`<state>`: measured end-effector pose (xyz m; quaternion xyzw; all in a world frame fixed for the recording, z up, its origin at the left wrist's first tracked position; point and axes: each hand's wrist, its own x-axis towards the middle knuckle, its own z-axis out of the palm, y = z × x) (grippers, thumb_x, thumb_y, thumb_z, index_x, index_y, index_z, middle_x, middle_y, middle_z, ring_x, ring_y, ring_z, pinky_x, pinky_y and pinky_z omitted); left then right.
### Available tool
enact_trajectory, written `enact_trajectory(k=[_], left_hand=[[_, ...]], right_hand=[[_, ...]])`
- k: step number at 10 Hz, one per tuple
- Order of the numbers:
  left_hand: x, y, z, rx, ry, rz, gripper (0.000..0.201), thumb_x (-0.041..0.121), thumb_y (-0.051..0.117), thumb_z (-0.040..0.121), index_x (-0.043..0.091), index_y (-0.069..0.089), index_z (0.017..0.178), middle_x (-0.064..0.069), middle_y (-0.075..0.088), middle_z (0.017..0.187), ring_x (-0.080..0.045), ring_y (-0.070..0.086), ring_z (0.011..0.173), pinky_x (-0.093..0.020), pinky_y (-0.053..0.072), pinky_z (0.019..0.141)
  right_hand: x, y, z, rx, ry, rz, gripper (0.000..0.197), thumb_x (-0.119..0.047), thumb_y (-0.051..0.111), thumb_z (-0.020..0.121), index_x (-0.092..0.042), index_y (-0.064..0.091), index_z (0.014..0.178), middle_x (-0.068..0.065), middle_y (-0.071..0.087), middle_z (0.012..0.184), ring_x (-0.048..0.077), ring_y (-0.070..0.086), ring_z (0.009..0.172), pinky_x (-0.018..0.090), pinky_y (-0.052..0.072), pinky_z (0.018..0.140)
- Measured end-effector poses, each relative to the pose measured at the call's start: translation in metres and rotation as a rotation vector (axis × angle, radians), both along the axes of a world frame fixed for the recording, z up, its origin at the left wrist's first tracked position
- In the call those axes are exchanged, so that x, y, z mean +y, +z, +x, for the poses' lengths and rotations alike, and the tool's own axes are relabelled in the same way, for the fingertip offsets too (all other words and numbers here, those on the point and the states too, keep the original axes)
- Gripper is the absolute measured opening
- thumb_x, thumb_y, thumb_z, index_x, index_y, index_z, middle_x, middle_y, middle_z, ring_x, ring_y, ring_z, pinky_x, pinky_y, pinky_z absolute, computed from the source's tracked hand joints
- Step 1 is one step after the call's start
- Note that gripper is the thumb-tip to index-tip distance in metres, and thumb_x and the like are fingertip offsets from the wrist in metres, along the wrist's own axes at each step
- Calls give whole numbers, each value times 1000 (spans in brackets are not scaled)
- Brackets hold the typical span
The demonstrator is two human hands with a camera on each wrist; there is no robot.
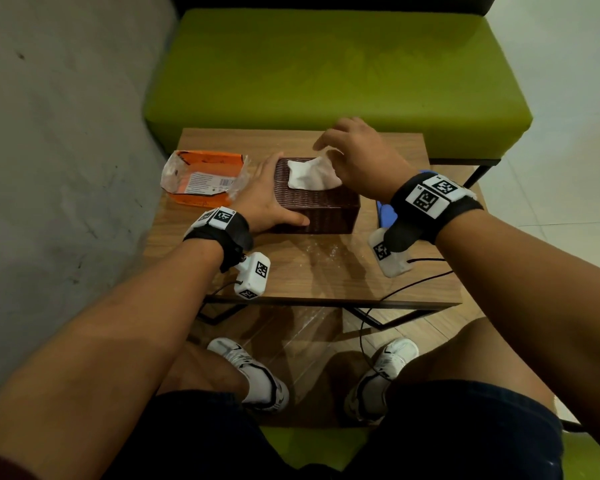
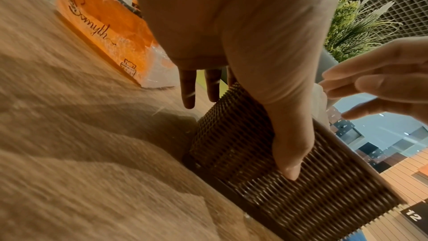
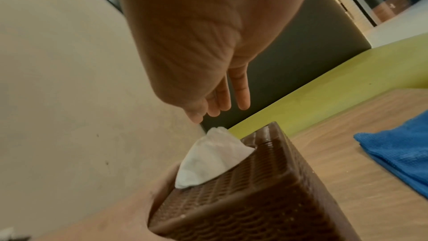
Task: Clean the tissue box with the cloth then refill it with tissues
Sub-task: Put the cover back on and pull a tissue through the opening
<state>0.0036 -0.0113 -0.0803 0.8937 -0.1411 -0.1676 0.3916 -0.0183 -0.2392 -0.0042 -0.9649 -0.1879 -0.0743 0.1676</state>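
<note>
A brown woven tissue box [image 1: 321, 207] stands mid-table with a white tissue [image 1: 310, 174] poking up from its top slot. My left hand [image 1: 265, 199] braces the box's left side, with the fingers straight beside it and the thumb [image 2: 289, 144] pressed flat on the near face. My right hand [image 1: 361, 157] hovers just above the tissue [image 3: 213, 157] with relaxed fingers [image 3: 242, 94] that hold nothing. The folded blue cloth [image 3: 398, 153] lies on the table to the right of the box, partly hidden under my right wrist in the head view.
An opened orange tissue wrapper [image 1: 205, 178] lies left of the box, near the grey wall. A green bench [image 1: 326, 74] runs behind the small wooden table [image 1: 326, 275]. Black cables trail off the table's front right edge.
</note>
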Motion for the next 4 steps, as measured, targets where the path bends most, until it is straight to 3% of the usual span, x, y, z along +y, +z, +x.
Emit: enact_trajectory(k=[1,2,3,4], left_hand=[[0,-1,1,-5,1,7,155,53,102,46,24,12,169,-4,29,170,-23,34,155,-48,32,129],[0,-8,3,-22,4,22,156,46,105,53,20,5,170,-4,24,174,-22,26,160,-47,25,132],[2,-19,5,3,44,-31,159,46,105,53,17,2,170,-3,26,174,-17,26,159,-42,22,133],[5,-28,0,38,50,-97,159,63,101,47,28,6,169,3,32,170,-14,31,157,-45,28,131]], right_hand=[[-5,3,-1,-44,-47,118,28,-6,51,99,-11,71,117,12,65,114,30,59,106,30,39,82],[-17,-1,2,-83,-147,252,23,-12,51,98,-12,72,107,11,70,101,29,64,90,43,50,77],[-33,-10,13,24,-221,405,30,-27,47,88,-18,73,99,6,76,93,25,71,85,49,57,81],[-48,-23,26,217,-264,460,28,-32,48,84,-27,73,97,1,77,91,20,74,81,49,62,80]])
